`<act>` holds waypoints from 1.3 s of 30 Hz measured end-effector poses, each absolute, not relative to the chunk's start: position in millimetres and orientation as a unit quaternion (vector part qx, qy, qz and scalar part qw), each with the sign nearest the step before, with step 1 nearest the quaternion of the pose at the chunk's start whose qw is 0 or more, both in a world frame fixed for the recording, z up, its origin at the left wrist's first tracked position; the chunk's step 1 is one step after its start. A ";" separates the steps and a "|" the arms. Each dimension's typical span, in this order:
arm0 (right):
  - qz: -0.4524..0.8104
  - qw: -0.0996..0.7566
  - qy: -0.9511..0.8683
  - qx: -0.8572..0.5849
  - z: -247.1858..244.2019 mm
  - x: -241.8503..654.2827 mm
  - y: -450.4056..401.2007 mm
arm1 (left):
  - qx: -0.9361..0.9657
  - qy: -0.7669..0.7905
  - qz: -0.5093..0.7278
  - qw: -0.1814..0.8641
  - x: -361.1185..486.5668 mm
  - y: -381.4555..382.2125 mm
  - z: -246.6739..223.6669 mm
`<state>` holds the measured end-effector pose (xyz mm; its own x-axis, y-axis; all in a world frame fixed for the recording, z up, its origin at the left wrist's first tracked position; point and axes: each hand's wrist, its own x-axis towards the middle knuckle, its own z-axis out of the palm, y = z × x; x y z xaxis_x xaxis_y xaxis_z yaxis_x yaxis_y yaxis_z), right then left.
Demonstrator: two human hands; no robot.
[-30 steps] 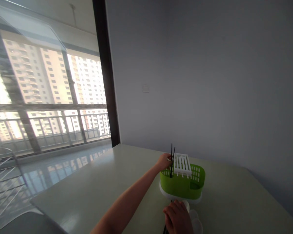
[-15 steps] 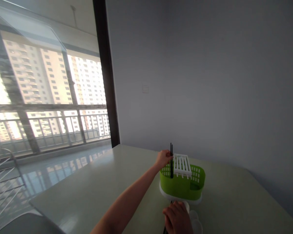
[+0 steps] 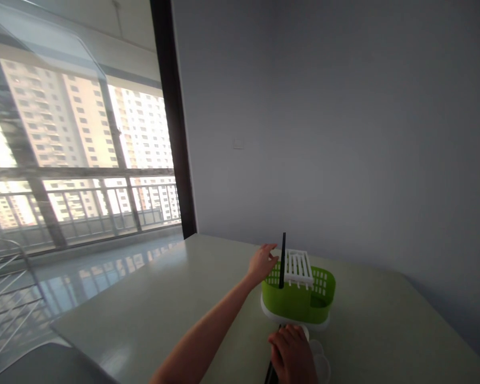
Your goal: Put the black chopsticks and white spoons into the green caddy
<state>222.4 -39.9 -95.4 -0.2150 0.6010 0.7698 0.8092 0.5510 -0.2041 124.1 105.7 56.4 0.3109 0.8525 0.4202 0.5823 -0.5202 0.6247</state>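
Note:
A green basket [image 3: 292, 305] on a white base stands on the table, with a white slatted rack [image 3: 298, 266] across its top. A pair of black chopsticks [image 3: 282, 261] leans upright inside its left end. Just left of them, my left hand [image 3: 262, 262] is open, with thumb and fingers apart and nothing between them. Nearer to me, my right hand [image 3: 293, 352] is closed over more black chopsticks [image 3: 269, 372], whose ends show past the fingers. Beside that hand are small white, partly see-through round items [image 3: 322, 368], partly hidden by it.
The pale table [image 3: 176, 298] reaches to a grey wall [image 3: 344, 133] behind the basket. A grey chair back [image 3: 50, 365] is at the lower left. Further left are a metal rack [image 3: 14, 298] and a large window with a railing [image 3: 116, 205].
My left hand has let go of the upright chopsticks and drawn slightly left, its fingers spreading. The chopsticks now lean in the basket by themselves. My right hand has stayed nearly still.

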 end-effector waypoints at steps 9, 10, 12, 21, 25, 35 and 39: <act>-0.041 0.439 -0.723 -0.532 -80.0 229.6 -50.9 | 0.767 0.533 0.306 0.186 60.3 -13.6 -34.5; -0.032 0.440 -0.717 -0.539 -79.4 230.7 -51.3 | 0.774 0.538 0.276 0.189 58.4 -26.4 -45.1; -0.020 0.450 -0.703 -0.550 -78.9 233.1 -51.6 | 0.789 0.543 0.222 0.185 58.9 -46.7 -59.4; -0.014 0.468 -0.692 -0.549 -80.2 237.0 -49.5 | 0.798 0.563 0.119 0.179 63.2 -62.3 -63.1; 0.002 0.422 -0.738 -0.526 -76.2 229.1 -53.2 | 0.792 0.575 0.109 0.175 51.4 -59.4 -61.2; 0.031 0.293 -0.791 -0.536 -73.3 219.2 -62.5 | 0.783 0.592 0.111 0.152 43.3 -59.3 -61.9; 0.020 0.275 -0.797 -0.537 -71.2 220.5 -63.0 | 0.782 0.593 0.117 0.153 43.3 -59.7 -62.7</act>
